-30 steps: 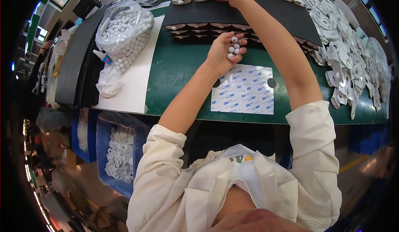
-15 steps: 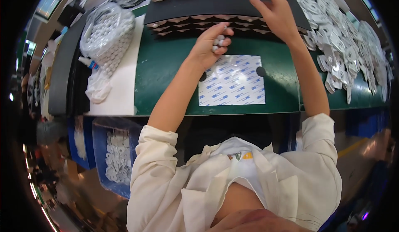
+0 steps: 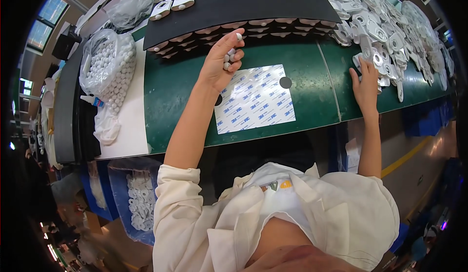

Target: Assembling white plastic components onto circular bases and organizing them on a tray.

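My left hand [image 3: 220,65] is raised over the green table, its fingers curled round several small white balls [image 3: 229,59]. One of these balls sits pinched between the thumb and forefinger at the top. To the right, my right hand [image 3: 365,84] reaches the near edge of a heap of flat white plastic parts [image 3: 385,43] with round holes. Its thumb and fingers are apart, and the fingertips touch or hover just over the parts; which, I cannot tell. Below my left hand lies a white sheet [image 3: 258,101] with blue print and a dark round spot at either side.
Beyond my left hand, stacked black boards [image 3: 243,9] carry rows of white parts [image 3: 183,0]. At left are a clear bag of white balls [image 3: 109,57] and a small glue bottle [image 3: 92,100]. A blue bin [image 3: 122,199] of white parts stands below the table edge.
My right hand has moved from above the black boards to the heap of white parts at right. My left hand still holds the balls, one now at its fingertips. The view has shifted.
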`<move>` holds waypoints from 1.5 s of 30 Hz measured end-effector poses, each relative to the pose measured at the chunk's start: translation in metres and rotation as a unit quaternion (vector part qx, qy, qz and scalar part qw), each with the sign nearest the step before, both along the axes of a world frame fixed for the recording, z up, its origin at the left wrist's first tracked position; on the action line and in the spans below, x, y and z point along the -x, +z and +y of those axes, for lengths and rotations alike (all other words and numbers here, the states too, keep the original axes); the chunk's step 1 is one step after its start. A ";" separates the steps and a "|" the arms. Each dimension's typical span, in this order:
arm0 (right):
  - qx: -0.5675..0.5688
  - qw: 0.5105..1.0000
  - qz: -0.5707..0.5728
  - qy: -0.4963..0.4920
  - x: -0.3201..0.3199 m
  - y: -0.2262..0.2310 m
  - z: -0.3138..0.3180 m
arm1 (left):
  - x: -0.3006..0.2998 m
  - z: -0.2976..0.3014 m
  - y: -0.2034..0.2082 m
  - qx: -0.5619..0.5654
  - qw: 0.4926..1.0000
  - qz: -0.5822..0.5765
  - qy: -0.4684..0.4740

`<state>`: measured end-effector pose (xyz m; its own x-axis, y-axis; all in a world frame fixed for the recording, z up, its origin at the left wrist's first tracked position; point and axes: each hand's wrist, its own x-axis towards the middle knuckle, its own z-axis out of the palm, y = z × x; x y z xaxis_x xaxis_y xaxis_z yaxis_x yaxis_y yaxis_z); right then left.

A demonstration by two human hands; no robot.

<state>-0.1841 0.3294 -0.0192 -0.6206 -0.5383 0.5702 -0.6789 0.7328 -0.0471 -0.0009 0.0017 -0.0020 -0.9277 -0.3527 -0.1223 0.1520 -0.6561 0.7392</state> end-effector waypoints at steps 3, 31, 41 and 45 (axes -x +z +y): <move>0.060 0.995 -0.069 0.027 -0.024 0.004 -0.001 | 0.000 0.001 -0.001 -0.001 1.000 0.008 -0.002; 0.198 0.801 -0.054 0.562 -0.182 0.192 -0.058 | 0.002 -0.003 -0.010 -0.054 0.998 0.009 -0.012; 0.209 0.740 0.064 0.636 -0.173 0.195 -0.068 | 0.005 -0.003 -0.005 -0.053 0.998 0.034 -0.014; 0.213 0.858 -0.077 0.461 -0.161 0.150 -0.043 | 0.010 0.003 -0.003 -0.042 0.998 0.045 -0.028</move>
